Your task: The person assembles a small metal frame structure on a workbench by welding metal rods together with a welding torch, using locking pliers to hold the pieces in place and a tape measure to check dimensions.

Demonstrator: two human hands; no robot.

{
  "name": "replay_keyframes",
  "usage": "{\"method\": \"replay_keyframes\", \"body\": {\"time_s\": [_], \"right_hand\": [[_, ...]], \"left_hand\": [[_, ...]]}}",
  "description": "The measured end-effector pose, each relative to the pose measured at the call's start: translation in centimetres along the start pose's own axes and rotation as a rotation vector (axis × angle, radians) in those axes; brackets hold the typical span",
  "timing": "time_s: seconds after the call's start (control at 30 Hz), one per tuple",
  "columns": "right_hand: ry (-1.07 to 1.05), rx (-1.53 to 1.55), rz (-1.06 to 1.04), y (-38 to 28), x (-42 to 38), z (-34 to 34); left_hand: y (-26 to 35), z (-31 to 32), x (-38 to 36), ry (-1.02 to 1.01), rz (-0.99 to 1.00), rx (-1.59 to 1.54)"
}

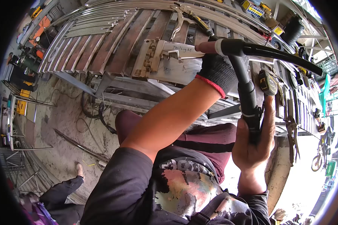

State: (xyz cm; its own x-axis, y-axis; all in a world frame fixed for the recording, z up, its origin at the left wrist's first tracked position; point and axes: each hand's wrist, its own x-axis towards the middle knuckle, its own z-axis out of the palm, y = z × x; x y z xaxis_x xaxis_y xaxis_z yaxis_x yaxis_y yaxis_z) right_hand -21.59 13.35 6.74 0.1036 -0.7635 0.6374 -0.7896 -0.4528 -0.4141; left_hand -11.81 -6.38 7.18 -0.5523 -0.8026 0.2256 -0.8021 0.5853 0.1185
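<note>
Head view, right grip [253, 152] clasping torch [247, 93], left grip [217, 71] unclear behind it, tape measure [268, 83] near, clamp [181, 17] on slatted table [108, 55]

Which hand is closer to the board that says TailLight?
Left. The left hand, in a dark glove, is at the end of the board. The right hand is farther away, closer to the person's body, holding the torch.

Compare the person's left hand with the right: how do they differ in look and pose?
The left hand wears a dark glove with a red cuff; the right hand is bare. The left hand is partly hidden behind the welding torch, while the right hand's fingers point up around the handle. Both forearms are bare.
</note>
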Motion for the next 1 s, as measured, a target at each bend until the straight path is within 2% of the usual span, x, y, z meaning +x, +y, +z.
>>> {"method": "replay_keyframes", "body": {"time_s": [0.1,0.17,0.23,0.33,0.37,0.43,0.5,0.63,0.9,1.0], "right_hand": [[0.0,-0.023,-0.043,0.4,0.6,1.3],[0.001,-0.031,-0.032,0.5,0.9,1.9],[-0.005,-0.009,-0.021,0.5,1.0,2.3],[0.0,0.001,-0.017,0.8,0.9,2.6],[0.001,-0.005,-0.024,1.0,0.9,2.7],[-0.006,-0.02,-0.027,1.1,0.9,2.8],[-0.025,-0.036,-0.021,0.9,1.0,2.7],[-0.044,-0.033,-0.049,0.5,1.3,2.7],[-0.05,-0.029,-0.085,0.4,1.8,2.8],[-0.112,-0.03,0.02,0.2,1.2,2.3]], "left_hand": [[-0.8,2.1,1.6,-0.065,-0.01,-0.075],[-1.0,1.0,1.7,-0.087,0.035,-0.013],[-0.5,-0.5,1.0,-0.108,-0.022,-0.006],[-0.3,2.6,1.9,0.092,-0.008,-0.102],[-0.3,5.9,3.4,0.237,0.005,-0.22],[-0.3,6.7,3.8,0.333,0.023,-0.342],[-0.3,6.6,3.4,0.268,0.013,-0.316],[0.7,1.8,-0.2,0.249,-0.045,-0.129],[-0.5,0.3,-0.2,0.094,0.079,0.008],[-0.6,2.5,0.5,0.231,0.106,0.018]]}}
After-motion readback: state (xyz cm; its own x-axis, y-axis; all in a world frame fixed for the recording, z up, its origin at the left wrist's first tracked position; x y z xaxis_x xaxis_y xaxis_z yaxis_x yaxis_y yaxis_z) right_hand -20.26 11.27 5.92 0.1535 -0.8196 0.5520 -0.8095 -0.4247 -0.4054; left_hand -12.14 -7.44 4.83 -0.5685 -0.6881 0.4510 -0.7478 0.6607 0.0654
